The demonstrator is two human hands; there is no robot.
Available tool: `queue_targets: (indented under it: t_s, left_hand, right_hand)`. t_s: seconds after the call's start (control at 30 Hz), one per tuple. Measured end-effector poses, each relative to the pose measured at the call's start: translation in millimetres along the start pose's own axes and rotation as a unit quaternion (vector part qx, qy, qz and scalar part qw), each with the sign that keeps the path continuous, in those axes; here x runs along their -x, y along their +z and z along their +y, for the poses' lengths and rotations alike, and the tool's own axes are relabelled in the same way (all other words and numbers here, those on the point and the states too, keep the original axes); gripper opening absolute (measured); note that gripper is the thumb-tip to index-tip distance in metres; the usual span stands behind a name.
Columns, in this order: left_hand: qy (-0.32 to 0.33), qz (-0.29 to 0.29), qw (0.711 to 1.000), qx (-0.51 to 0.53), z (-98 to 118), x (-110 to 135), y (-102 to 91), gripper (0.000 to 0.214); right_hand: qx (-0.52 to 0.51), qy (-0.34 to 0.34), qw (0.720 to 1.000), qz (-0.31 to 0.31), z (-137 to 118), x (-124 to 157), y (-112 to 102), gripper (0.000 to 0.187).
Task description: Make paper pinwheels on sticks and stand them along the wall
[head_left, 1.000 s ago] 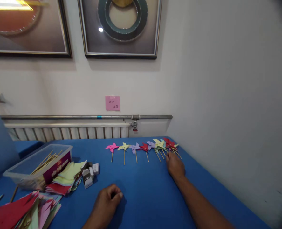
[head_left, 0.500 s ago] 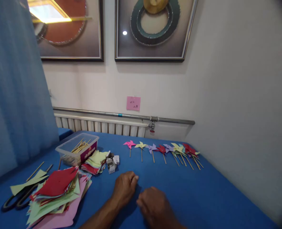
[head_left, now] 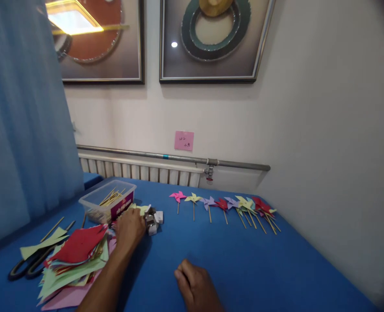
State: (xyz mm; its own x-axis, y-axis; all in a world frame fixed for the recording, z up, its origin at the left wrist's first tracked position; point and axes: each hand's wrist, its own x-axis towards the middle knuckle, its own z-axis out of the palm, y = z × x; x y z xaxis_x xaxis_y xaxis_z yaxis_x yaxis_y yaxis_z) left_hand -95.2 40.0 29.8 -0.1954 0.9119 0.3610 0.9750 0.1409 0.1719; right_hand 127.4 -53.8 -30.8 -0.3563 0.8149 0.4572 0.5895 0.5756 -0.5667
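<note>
My left hand (head_left: 130,229) reaches over the smaller stack of coloured paper (head_left: 142,209) beside the plastic box. Its fingers bend down onto the paper, and their tips are hidden, so I cannot tell whether they grip a sheet. Low in the middle, my right hand (head_left: 196,284) rests above the blue cloth with its fingers curled closed; nothing shows in it. Just right of my left hand are small grey-and-white boxes (head_left: 153,220). Nearer me on the left lies a larger pile of paper sheets (head_left: 81,247), red on top.
A clear plastic box (head_left: 107,199) holds thin wooden sticks. Scissors (head_left: 32,262) lie at the left under pale green paper strips (head_left: 45,243). Several finished pinwheels (head_left: 224,206) line the back of the blue-covered table (head_left: 243,260). A blue curtain (head_left: 26,108) hangs at the left.
My left hand has moved left and away from me, from beside my right hand to the smaller paper stack. My right hand has shifted slightly left and remains closed.
</note>
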Motion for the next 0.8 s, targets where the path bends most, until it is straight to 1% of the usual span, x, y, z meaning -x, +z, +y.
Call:
queue_targets:
  t_s: [0.07,0.13,0.23,0.33,0.4,0.47,0.57,0.7,0.73,0.8]
  left_hand:
    - [-0.006,-0.044,0.999,-0.02,-11.0,-5.4,6.4,0.036]
    - [-0.002,-0.079,0.997,-0.024,-16.3,-6.9,13.6,0.038]
    - [0.009,-0.1,0.994,-0.036,-18.3,-5.8,19.6,0.038]
    - [0.002,-0.098,0.994,-0.055,-17.9,-3.8,17.7,0.032]
    - [0.01,-0.097,0.993,-0.07,-17.0,-2.1,13.7,0.03]
    - [0.029,-0.095,0.992,-0.078,-15.7,-0.5,9.9,0.033]
    - [0.021,-0.084,0.993,-0.083,-14.9,0.1,7.4,0.038]
    - [0.001,-0.031,0.997,-0.073,-17.4,-1.4,11.1,0.038]
    - [-0.002,-0.031,0.997,-0.068,-18.1,-1.7,12.7,0.038]
    - [-0.005,-0.049,0.997,-0.06,-19.2,-2.0,15.5,0.038]
  right_hand:
    - [-0.029,0.026,0.999,-0.001,-0.8,-2.6,-5.8,0.034]
    - [-0.044,0.045,0.998,0.006,-2.3,-4.3,-9.8,0.033]
    - [-0.059,0.066,0.996,0.015,-3.8,-5.3,-14.0,0.033]
    - [-0.07,0.074,0.995,0.018,-3.8,-5.4,-16.2,0.032]
    - [-0.072,0.08,0.994,0.018,-3.3,-5.7,-16.2,0.032]
    - [-0.076,0.09,0.993,0.018,-2.4,-6.5,-15.0,0.033]
    - [-0.084,0.101,0.991,0.013,-0.6,-8.2,-12.7,0.033]
    - [-0.105,0.106,0.989,0.001,-0.2,-9.3,-11.8,0.033]
    - [-0.11,0.107,0.988,-0.002,-0.8,-9.3,-12.0,0.033]
    - [-0.115,0.108,0.987,-0.005,-2.4,-9.2,-12.5,0.034]
